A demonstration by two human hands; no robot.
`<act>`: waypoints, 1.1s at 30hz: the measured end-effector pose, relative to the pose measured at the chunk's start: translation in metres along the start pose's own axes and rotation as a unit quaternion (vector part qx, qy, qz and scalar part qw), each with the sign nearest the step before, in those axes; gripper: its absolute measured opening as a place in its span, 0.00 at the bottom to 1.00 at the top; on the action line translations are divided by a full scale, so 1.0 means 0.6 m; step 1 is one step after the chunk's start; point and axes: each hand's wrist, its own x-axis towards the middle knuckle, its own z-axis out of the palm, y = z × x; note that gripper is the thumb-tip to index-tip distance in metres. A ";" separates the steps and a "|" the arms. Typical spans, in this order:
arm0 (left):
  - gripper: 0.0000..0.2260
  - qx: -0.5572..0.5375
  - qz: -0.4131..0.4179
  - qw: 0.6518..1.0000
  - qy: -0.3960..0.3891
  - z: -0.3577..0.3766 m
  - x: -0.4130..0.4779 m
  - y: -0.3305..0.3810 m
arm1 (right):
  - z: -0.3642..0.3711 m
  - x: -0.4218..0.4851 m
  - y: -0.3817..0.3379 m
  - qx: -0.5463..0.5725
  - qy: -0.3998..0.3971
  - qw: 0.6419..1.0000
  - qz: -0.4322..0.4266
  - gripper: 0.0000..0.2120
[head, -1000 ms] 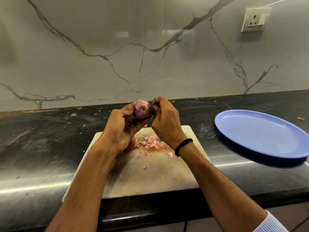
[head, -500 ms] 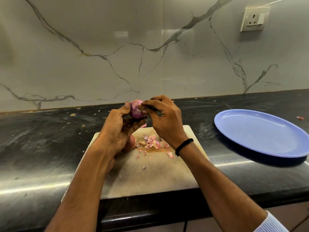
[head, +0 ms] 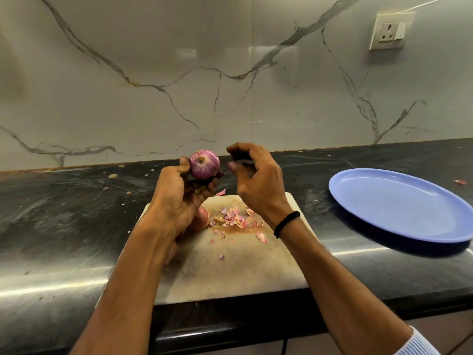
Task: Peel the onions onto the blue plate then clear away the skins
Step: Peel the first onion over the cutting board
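One onion [head: 204, 164] up in the left hand [head: 179, 198], fingers [head: 204, 187] curled under and around it, thumb pressed against its left side. Root end facing the camera. Purple with pale streaks, smooth all over what shows. Held above the far edge of the board [head: 243, 267], clear of it.

Right hand [head: 256, 183] just beside the onion, not touching. Fingers curled in, tips of thumb and forefinger apart, nothing visible between them as far as the shadow lets on. Black band [head: 286, 224] on that wrist, bit of striped sleeve [head: 414, 344] down in the bottom right corner.

Down on the board: loose pile of pink skins [head: 234, 217] around the far middle, a few stray bits scattered toward the near side, brownish smear under the pile. Second onion [head: 201, 219] sitting there too, just left of the pile, mostly hidden behind the left hand and wrist, so can't say much about it beyond a reddish papery look. Single pink flake [head: 220, 192] lying at the board's far edge, right under the held onion.

Blue plate [head: 404, 203] off to the right on the black table [head: 64, 213], well apart from the board. Tiny pink scrap [head: 460, 182] on the table just past the plate's far right rim. Near edge of the board lined up with the table's front edge. Marble-look wall [head: 153, 98] behind, socket [head: 389, 30] up in the top right.
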 end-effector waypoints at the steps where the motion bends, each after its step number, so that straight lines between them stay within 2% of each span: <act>1: 0.16 -0.001 0.004 1.000 0.005 0.000 0.000 0.000 | 0.002 0.000 0.001 0.004 -0.026 1.000 0.000 0.18; 3: 0.16 -0.004 0.003 1.000 0.003 0.000 0.000 0.000 | 0.009 -0.001 0.002 0.003 -0.067 0.998 -0.011 0.22; 5: 0.17 0.004 0.002 1.000 0.002 0.000 -0.001 0.000 | 0.014 -0.003 0.001 0.003 -0.079 0.997 -0.026 0.21; 10: 0.17 0.055 0.023 0.998 0.028 0.001 0.004 -0.002 | 0.013 -0.004 -0.004 0.018 -0.076 0.997 -0.028 0.17; 14: 0.17 0.096 0.046 0.994 0.008 0.003 0.005 -0.005 | 0.015 -0.004 -0.003 0.018 -0.067 0.997 -0.039 0.14; 20: 0.17 0.087 0.051 0.995 -0.003 0.002 0.006 -0.005 | 0.015 -0.005 0.000 -0.005 -0.080 0.995 -0.061 0.18; 23: 0.14 0.089 0.066 0.994 -0.004 0.002 0.007 -0.006 | 0.017 -0.006 0.002 -0.024 -0.085 0.994 -0.068 0.19; 29: 0.12 0.089 0.106 0.990 -0.023 -0.002 0.014 -0.006 | 0.017 -0.008 0.006 -0.077 -0.043 0.993 -0.075 0.15; 33: 0.13 0.061 0.115 0.991 -0.024 -0.004 0.020 -0.009 | 0.016 -0.005 0.009 -0.065 -0.011 0.996 -0.054 0.10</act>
